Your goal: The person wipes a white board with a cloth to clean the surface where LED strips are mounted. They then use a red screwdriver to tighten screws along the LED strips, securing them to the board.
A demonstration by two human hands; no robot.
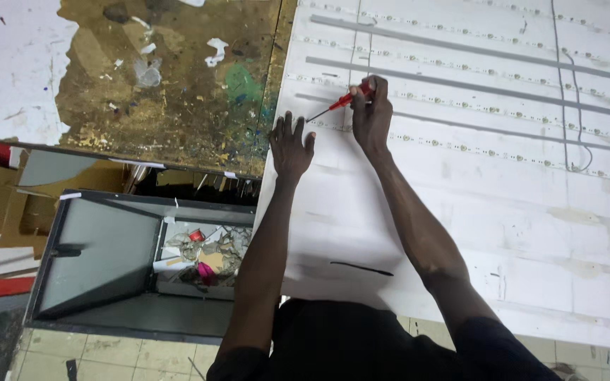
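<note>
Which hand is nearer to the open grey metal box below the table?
The left hand. It lies flat on the white board near its left edge, above the box. The right hand holds a red screwdriver farther right and farther up the board.

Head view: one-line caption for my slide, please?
Right hand works a red-handled screwdriver on a white panel of light strips, left hand flat beside.

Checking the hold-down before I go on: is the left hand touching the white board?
Touching. The head view shows the left hand lying flat, fingers spread, on the white board near its left edge.
</note>
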